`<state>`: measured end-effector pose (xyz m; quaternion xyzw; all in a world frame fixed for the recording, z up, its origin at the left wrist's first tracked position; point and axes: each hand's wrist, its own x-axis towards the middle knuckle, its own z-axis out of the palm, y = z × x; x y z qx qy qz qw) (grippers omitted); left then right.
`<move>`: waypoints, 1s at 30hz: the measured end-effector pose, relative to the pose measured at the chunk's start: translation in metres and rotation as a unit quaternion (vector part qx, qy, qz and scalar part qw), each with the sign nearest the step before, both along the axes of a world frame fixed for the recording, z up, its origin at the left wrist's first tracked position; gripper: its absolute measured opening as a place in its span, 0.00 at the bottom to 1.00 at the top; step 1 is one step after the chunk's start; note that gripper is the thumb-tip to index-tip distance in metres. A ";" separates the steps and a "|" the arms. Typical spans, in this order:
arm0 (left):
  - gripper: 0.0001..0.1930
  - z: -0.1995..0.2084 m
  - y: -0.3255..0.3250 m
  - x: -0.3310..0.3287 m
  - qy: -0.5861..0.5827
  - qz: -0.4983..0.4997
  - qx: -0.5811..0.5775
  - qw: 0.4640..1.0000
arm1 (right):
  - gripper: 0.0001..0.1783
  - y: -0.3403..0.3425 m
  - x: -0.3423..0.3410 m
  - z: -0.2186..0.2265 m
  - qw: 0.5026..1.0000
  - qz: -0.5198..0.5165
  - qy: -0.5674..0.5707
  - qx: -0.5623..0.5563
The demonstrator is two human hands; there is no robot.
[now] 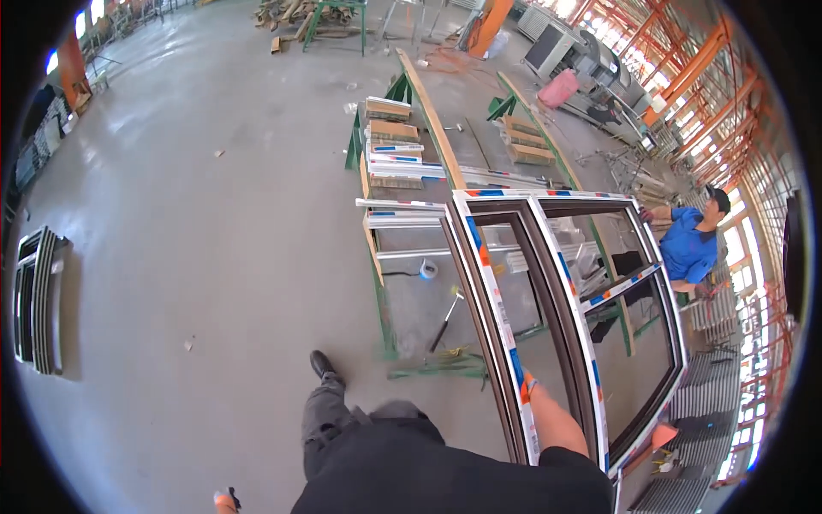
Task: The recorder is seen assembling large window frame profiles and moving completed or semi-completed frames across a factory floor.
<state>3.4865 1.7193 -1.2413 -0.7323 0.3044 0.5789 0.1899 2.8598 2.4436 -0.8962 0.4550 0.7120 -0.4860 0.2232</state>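
A large white window frame [492, 283] with dark inner profiles and orange and blue tape marks is held tilted over a green workbench [381, 308]. My right hand [527, 385], in an orange glove, grips the frame's left rail from underneath, with the forearm running back to my body. Only a small orange-gloved bit that seems to be my left hand [224, 499] shows at the lower edge, away from the frame; its fingers are not visible. A co-worker in a blue shirt [689, 248] holds the frame's far right corner.
A hammer [446, 319] and a tape roll [427, 270] lie on the bench, with stacked profiles and wood blocks [392, 141] further back. Dark frames [36, 300] lie on the concrete floor to the left. Orange racks [719, 94] line the right side.
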 end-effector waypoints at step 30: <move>0.06 0.092 -0.500 -0.783 0.182 -0.366 -0.163 0.898 | 0.16 -0.481 -0.418 -0.098 0.882 0.433 0.068 0.175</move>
